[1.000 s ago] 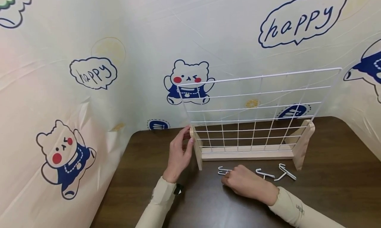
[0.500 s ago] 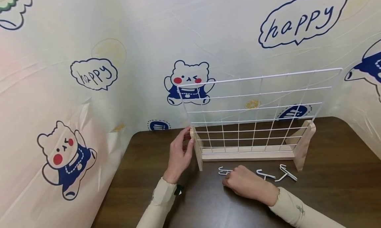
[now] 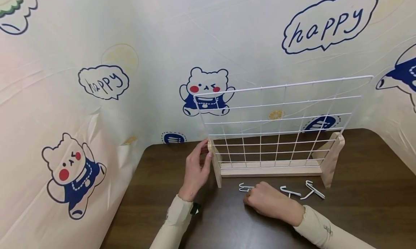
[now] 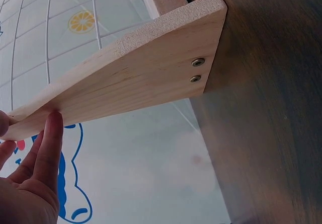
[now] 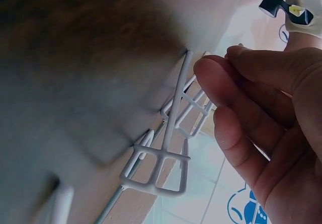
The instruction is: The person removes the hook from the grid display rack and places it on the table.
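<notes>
A white wire grid panel (image 3: 276,133) stands upright in a pale wooden stand (image 3: 271,171) on the dark table. My left hand (image 3: 196,169) holds the upper end of the stand's left side board (image 4: 136,65), with fingers and thumb against the wood. Several white hooks lie in front of the stand. My right hand (image 3: 268,200) has curled fingers at the left hook (image 3: 246,187) and seems to pinch its end, which the hand hides. In the right wrist view, the middle hook (image 5: 156,171) lies apart from the fingers.
The right hook (image 3: 312,190) lies before the stand's right side board (image 3: 332,160). Behind the table (image 3: 221,227) hangs a pale curtain (image 3: 156,43) with printed bears and lettering. Two bolts (image 4: 197,62) show low on the left side board.
</notes>
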The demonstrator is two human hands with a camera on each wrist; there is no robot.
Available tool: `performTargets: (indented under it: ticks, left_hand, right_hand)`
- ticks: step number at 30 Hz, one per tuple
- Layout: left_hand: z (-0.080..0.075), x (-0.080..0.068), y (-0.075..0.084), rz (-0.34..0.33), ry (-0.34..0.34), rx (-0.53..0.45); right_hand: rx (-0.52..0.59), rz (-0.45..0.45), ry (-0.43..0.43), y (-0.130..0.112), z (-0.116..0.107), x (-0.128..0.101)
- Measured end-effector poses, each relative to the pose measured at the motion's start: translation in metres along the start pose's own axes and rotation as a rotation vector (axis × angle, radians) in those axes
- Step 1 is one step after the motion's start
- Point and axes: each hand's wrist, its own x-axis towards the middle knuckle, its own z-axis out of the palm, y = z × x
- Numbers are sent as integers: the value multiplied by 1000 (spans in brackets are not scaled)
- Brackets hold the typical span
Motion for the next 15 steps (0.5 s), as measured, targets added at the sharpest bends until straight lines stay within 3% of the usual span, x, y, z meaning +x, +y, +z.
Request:
performTargets:
  ticks: [15]
  left_hand:
    - [0,-1,-2,16,0,-5]
  right_hand:
    - [-5,-8,-8,-1,0,0]
